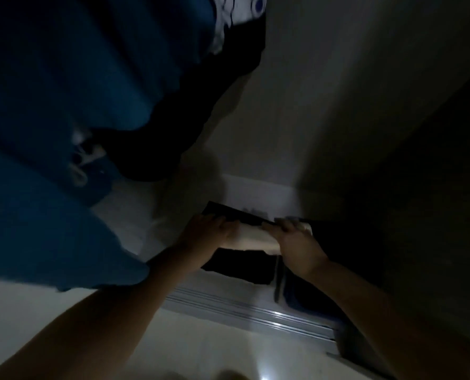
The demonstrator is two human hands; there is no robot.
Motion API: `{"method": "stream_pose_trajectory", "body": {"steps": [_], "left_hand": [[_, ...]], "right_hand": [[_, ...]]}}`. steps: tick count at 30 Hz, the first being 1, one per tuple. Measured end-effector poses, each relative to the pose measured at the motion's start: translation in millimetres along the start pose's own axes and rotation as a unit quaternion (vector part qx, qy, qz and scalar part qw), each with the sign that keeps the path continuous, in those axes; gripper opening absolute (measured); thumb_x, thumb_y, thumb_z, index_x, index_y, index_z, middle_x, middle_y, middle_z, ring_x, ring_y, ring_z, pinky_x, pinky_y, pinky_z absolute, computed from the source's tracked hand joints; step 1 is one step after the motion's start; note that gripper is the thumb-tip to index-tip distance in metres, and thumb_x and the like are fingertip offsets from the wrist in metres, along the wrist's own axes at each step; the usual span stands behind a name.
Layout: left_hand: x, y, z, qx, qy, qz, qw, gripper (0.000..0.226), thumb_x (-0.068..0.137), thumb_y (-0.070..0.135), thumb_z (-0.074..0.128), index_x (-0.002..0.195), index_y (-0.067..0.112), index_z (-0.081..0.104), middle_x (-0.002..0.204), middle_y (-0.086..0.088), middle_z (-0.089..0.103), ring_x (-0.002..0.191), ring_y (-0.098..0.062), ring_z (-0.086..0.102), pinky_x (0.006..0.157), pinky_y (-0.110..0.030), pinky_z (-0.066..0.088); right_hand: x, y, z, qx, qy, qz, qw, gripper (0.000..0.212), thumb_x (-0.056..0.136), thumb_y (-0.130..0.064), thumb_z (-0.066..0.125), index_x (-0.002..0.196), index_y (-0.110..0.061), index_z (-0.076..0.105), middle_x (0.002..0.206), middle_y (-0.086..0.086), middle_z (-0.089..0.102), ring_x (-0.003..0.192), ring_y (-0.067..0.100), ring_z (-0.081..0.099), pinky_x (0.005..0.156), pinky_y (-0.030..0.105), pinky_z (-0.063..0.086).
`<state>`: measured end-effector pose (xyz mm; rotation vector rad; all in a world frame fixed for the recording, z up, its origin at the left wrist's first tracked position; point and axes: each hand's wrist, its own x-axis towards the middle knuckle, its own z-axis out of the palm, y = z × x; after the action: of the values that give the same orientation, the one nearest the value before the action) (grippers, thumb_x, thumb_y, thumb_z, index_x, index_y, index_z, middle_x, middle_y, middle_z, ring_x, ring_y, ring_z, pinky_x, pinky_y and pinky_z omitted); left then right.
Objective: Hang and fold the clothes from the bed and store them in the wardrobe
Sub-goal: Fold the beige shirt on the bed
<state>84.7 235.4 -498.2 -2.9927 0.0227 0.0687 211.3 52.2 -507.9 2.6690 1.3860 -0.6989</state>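
Two hands meet on one pale folded garment (255, 238) low inside the wardrobe, and that shared hold is what the coming move turns on. The left hand (210, 237) takes its left end, fingers curled over the top edge; the right hand (296, 245) takes its right end, fingers likewise bent over the cloth. So each grip is closed around the piece, not spread. The garment lies directly between them, and neither hand is clearly the nearer.

Its long axis runs left to right, roughly parallel with the sliding-door track (244, 308) at the wardrobe's front edge, tilting a little down toward the right. It sits on or just above a dark folded stack (239, 267); in this dim light I cannot tell whether it already rests there or is held a touch clear. A dark strip behind the hands looks like more folded cloth.

I judge the piece needs only to go down and slightly inward, kept level so the fold holds.

To the left, a blue hanging garment (63, 105) and a dark hanging garment (179, 111) drape near the left forearm.
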Motion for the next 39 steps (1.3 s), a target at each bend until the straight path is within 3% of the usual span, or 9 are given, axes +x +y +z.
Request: {"method": "stream_pose_trajectory", "body": {"steps": [4, 9, 11, 14, 17, 26, 29, 33, 39], "left_hand": [[28.3, -27.1, 78.2, 0.005, 0.038, -0.055, 0.998, 0.054, 0.076, 0.015, 0.033, 0.115, 0.014, 0.07, 0.099, -0.013, 0.071, 0.082, -0.035, 0.068, 0.069, -0.045, 0.056], [35.9, -25.5, 180.7, 0.001, -0.06, -0.076, 0.995, 0.06, 0.085, 0.015, 0.022, 0.141, 0.021, 0.046, 0.143, -0.015, 0.047, 0.122, -0.047, 0.05, 0.085, -0.061, 0.046], [30.2, -20.0, 224.8, -0.018, -0.094, -0.041, 0.995, 0.062, 0.086, 0.009, 0.035, 0.147, 0.02, 0.034, 0.15, -0.018, 0.036, 0.129, -0.047, 0.042, 0.088, -0.063, 0.045], [19.0, -23.4, 282.2, -0.043, -0.27, -0.011, 0.962, 0.105, 0.087, 0.025, 0.057, 0.135, 0.034, -0.035, 0.156, -0.006, -0.027, 0.145, -0.037, -0.012, 0.109, -0.061, 0.017], [21.8, -26.0, 305.1, -0.059, -0.28, -0.011, 0.958, 0.116, 0.082, 0.039, 0.062, 0.118, 0.039, -0.048, 0.143, 0.0, -0.044, 0.142, -0.034, -0.025, 0.11, -0.062, 0.009], [57.8, -24.1, 239.8, -0.114, -0.412, -0.051, 0.902, 0.094, 0.09, 0.054, 0.051, 0.148, 0.032, -0.019, 0.158, -0.005, -0.024, 0.146, -0.033, -0.013, 0.113, -0.063, 0.009], [70.0, -11.4, 181.6, -0.195, -0.284, -0.125, 0.93, 0.075, 0.095, 0.046, 0.047, 0.153, 0.029, 0.002, 0.16, -0.005, 0.011, 0.145, -0.027, 0.015, 0.115, -0.055, 0.016], [75.5, 21.2, 92.9, -0.276, -0.091, -0.181, 0.939, 0.05, 0.094, 0.032, 0.049, 0.142, 0.019, 0.039, 0.134, -0.01, 0.052, 0.122, -0.029, 0.05, 0.098, -0.041, 0.042], [85.3, 54.6, -67.5, -0.336, -0.058, -0.165, 0.926, 0.048, 0.095, 0.028, 0.046, 0.142, 0.021, 0.037, 0.128, -0.009, 0.053, 0.112, -0.029, 0.054, 0.092, -0.042, 0.047]], "right_hand": [[69.3, 3.1, 45.3, -0.004, 0.066, 0.032, 0.997, 0.078, 0.091, -0.005, 0.047, 0.152, -0.038, 0.01, 0.159, 0.002, 0.008, 0.146, 0.031, 0.003, 0.115, 0.058, 0.015], [118.4, -0.2, 147.8, 0.012, 0.049, 0.046, 0.998, 0.083, 0.093, -0.005, 0.045, 0.15, -0.044, -0.001, 0.158, 0.005, -0.021, 0.142, 0.04, -0.023, 0.111, 0.065, 0.002], [125.6, 0.6, 193.4, 0.021, -0.009, 0.033, 0.999, 0.081, 0.094, -0.022, 0.048, 0.147, -0.048, -0.007, 0.156, 0.008, -0.029, 0.14, 0.044, -0.026, 0.109, 0.068, 0.003], [128.0, 7.7, 238.9, 0.021, -0.03, 0.02, 0.999, 0.074, 0.088, -0.069, 0.031, 0.145, -0.051, -0.013, 0.152, 0.006, -0.038, 0.139, 0.043, -0.029, 0.107, 0.07, 0.002], [138.0, 11.4, 255.4, 0.034, -0.005, 0.036, 0.999, 0.069, 0.082, -0.075, 0.008, 0.144, -0.053, -0.014, 0.147, 0.002, -0.044, 0.138, 0.037, -0.034, 0.107, 0.069, -0.005], [135.1, 0.7, 194.6, 0.031, -0.087, 0.054, 0.994, 0.065, 0.096, -0.061, 0.026, 0.15, -0.04, -0.003, 0.157, 0.009, -0.024, 0.143, 0.039, -0.021, 0.113, 0.063, -0.002], [111.0, -5.0, 143.9, 0.058, -0.047, 0.076, 0.994, 0.062, 0.099, -0.05, 0.029, 0.153, -0.03, 0.006, 0.161, 0.009, 0.005, 0.146, 0.031, 0.01, 0.114, 0.051, 0.017], [62.6, -5.4, 59.0, 0.07, 0.008, 0.107, 0.992, 0.05, 0.101, -0.039, 0.032, 0.146, -0.017, 0.031, 0.137, 0.01, 0.049, 0.12, 0.029, 0.052, 0.091, 0.036, 0.047], [-28.1, 6.2, -81.6, 0.094, 0.034, 0.16, 0.982, 0.04, 0.1, -0.042, 0.035, 0.127, -0.016, 0.049, 0.122, 0.012, 0.061, 0.11, 0.03, 0.059, 0.084, 0.035, 0.047]]}}
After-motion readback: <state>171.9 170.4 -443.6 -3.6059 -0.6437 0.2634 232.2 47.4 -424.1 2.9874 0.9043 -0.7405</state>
